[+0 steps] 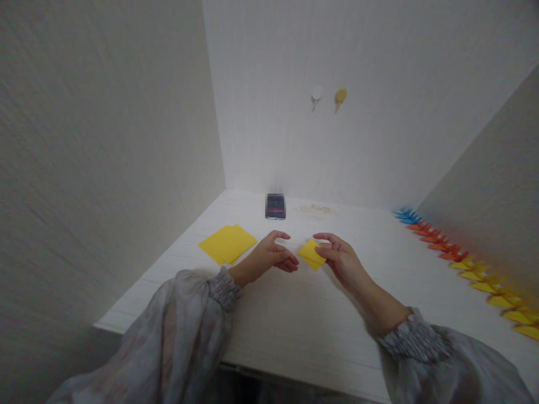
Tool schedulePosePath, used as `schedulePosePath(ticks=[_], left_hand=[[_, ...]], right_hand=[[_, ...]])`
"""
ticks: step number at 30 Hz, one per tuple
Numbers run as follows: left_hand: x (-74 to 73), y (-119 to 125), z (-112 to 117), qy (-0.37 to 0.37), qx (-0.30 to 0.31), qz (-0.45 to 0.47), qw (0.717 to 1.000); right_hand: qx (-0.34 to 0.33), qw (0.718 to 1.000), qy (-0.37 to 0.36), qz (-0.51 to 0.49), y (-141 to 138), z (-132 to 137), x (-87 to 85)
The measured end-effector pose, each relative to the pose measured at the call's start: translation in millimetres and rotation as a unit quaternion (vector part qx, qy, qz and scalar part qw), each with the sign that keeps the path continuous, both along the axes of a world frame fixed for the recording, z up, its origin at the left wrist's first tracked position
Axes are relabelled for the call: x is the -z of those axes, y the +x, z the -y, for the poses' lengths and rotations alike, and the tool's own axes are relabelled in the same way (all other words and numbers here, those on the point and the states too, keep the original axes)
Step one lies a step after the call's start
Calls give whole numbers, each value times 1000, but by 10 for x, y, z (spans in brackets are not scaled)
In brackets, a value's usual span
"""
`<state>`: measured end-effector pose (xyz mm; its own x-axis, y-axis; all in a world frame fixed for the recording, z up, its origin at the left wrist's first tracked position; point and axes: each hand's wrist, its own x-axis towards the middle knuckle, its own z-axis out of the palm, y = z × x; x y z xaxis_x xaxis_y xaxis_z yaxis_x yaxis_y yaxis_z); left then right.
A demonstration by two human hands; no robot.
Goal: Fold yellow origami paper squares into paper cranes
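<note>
A small folded square of yellow paper (310, 253) is pinched in my right hand (340, 259), thumb on its near face. One corner points down toward me, and layers show along its lower edge. Just left of it, apart from the paper, my left hand (275, 253) hovers with fingers spread and nothing in them. Flat sheets of yellow paper (225, 244) lie overlapping on the table, left of my left hand.
A row of folded paper figures (446, 245), blue, orange-red and yellow, runs along the table's right side. A phone (275, 206) stands at the back. Two hooks, one white (316, 94) and one yellow (341, 96), hang on the back wall. Walls enclose the white table (303, 331).
</note>
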<state>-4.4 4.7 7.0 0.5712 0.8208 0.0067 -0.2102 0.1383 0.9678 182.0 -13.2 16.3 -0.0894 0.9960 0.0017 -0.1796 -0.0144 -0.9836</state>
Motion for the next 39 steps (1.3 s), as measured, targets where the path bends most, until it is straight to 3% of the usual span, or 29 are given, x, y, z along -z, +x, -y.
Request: schedulePosePath(ticks=[5, 14, 25, 28, 33, 39], left_hand=[[3, 9, -18, -8, -86, -13, 996], [87, 35, -68, 36, -90, -95, 991], [93, 54, -64, -39, -111, 13, 993], [69, 69, -24, -68, -85, 35, 993], [64, 84, 4, -40, -20, -51, 998], [11, 94, 29, -19, -8, -114, 993]], right_hand=[[18, 1000, 16, 6, -51, 8, 45], [-15, 998, 37, 45, -171, 8, 191], [-6, 996, 70, 49, -202, 31, 131], [1, 996, 75, 40, -219, 34, 123], [35, 995, 91, 24, -212, 39, 119], [38, 997, 70, -3, -201, 49, 116]])
